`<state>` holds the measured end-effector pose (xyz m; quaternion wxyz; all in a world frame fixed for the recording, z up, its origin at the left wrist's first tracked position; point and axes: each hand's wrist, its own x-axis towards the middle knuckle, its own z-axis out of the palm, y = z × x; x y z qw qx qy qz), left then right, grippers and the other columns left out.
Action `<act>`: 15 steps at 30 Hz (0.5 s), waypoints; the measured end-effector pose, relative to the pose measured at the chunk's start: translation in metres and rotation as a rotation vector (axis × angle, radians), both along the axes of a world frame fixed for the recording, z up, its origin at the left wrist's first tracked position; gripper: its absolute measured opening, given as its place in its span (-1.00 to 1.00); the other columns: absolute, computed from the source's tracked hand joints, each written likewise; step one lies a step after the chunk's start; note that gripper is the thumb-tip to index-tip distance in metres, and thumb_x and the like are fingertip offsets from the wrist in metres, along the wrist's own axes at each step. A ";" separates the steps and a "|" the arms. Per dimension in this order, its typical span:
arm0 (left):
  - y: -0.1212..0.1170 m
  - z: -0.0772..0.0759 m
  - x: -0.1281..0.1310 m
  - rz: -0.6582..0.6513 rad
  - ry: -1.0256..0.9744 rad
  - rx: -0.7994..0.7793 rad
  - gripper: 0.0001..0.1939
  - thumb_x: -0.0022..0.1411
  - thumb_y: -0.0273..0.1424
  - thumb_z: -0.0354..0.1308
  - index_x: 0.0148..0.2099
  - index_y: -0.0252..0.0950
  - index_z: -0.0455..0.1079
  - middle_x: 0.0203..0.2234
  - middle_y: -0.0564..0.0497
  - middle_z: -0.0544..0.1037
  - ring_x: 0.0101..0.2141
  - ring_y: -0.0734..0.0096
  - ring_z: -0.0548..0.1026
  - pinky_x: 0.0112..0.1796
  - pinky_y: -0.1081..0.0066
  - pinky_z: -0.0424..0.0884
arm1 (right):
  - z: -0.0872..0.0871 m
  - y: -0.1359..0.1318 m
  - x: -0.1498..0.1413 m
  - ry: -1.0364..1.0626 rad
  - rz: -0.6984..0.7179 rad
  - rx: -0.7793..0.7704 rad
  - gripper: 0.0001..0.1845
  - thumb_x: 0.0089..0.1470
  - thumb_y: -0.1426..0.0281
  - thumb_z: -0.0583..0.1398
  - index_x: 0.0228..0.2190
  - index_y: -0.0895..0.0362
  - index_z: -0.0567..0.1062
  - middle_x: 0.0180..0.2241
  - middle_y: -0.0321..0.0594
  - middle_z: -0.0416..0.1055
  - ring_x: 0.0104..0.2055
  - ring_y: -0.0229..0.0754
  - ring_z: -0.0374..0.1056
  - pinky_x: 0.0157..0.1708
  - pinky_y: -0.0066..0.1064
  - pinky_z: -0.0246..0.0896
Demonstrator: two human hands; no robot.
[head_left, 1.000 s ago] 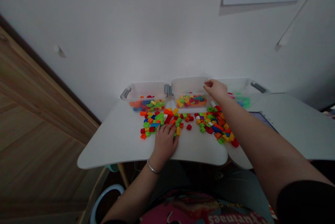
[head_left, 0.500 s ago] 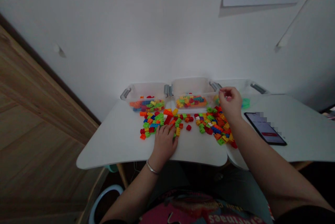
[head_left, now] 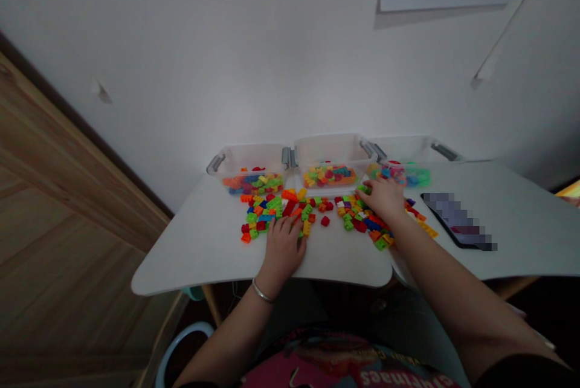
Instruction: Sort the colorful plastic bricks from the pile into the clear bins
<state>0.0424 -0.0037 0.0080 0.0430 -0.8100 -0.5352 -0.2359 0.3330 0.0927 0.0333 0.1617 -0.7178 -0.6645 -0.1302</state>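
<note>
Small plastic building bricks lie in two loose piles on the white table. My left hand (head_left: pixel 286 244) lies palm down at the near edge of the left brick pile (head_left: pixel 275 205), its fingers stretched over several bricks. Over the far side of the right brick pile (head_left: pixel 357 222) is my right hand (head_left: pixel 385 197). Its thumb and index finger are apart, close to a green brick (head_left: pixel 364 188); no brick shows clearly in its grip. The rest of its fingers are partly hidden. A single red brick (head_left: pixel 325 220) sits between the piles.
Along the wall stand a left clear bin (head_left: pixel 254 155), a middle clear bin (head_left: pixel 330 146) and a right clear bin (head_left: pixel 403 147), each holding coloured pieces. A phone (head_left: pixel 453 219) lies on the right side of the white table (head_left: pixel 199 255).
My right hand has come down and left from in front of the right bin to the right pile, its pinched fingers now apart. My left hand has stayed in place.
</note>
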 end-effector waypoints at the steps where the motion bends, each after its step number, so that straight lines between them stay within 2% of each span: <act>1: 0.000 0.000 0.000 0.001 0.000 -0.002 -0.63 0.22 -0.39 0.12 0.08 -0.27 0.39 0.05 -0.13 0.47 0.06 0.07 0.35 0.18 -0.06 0.16 | 0.000 0.002 -0.002 -0.001 -0.012 -0.009 -0.52 0.07 0.06 0.14 -0.20 0.14 0.61 -0.19 0.04 0.52 -0.10 0.13 0.35 -0.10 -0.07 0.18; 7: 0.001 -0.001 0.000 -0.004 0.004 0.004 -0.64 0.23 -0.39 0.11 0.08 -0.26 0.39 0.05 -0.13 0.47 0.05 0.07 0.36 0.17 -0.06 0.17 | -0.003 0.009 -0.010 0.007 -0.072 -0.053 -0.51 0.06 0.07 0.13 -0.25 0.18 0.63 -0.20 0.16 0.50 -0.08 0.21 0.33 -0.14 -0.05 0.18; 11: 0.001 -0.001 0.000 0.005 0.011 -0.003 -0.63 0.23 -0.38 0.11 0.09 -0.27 0.40 0.05 -0.14 0.47 0.06 0.06 0.35 0.18 -0.07 0.16 | -0.003 0.010 -0.015 0.066 -0.102 -0.072 -0.58 0.07 0.16 0.12 -0.19 0.14 0.61 -0.17 0.11 0.51 -0.06 0.19 0.32 -0.14 -0.07 0.16; 15: 0.002 0.000 0.000 0.008 0.010 -0.020 -0.64 0.23 -0.38 0.11 0.08 -0.28 0.41 0.05 -0.15 0.47 0.06 0.05 0.36 0.17 -0.08 0.17 | -0.001 0.010 -0.017 0.130 -0.150 -0.118 -0.61 0.04 0.17 0.15 -0.20 0.12 0.59 -0.18 0.03 0.52 -0.05 0.12 0.32 -0.11 -0.13 0.14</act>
